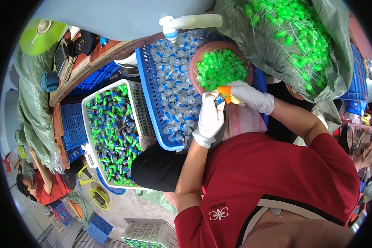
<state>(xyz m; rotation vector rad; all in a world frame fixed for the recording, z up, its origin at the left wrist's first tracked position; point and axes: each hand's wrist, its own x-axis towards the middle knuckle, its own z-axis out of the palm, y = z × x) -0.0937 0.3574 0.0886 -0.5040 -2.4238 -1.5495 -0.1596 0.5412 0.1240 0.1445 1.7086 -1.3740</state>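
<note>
Both my hands wear white gloves and meet in front of my body, at the near rim of a pink bowl (193, 76) heaped with green caps with thin pale tubes (221, 68). My left hand (209, 118) has its fingers pinched together around a small piece with a bit of blue, mostly hidden. Fingers of my right hand (250, 97) are bent in toward the left ones. A bright orange piece (224, 90) shows at its fingertips; whether it is held or worn on a finger I cannot tell. Under the bowl, a blue basket (146, 89) holds many small transparent bottles with blue bands (175, 89).
Left of me, a white basket (111, 88) is full of green-capped bottles (111, 136). A grey-green sack (260, 53) of green caps lies open at far right. A white tap-like fitting (190, 22) juts over the blue basket. Another person (49, 184) works at far left.
</note>
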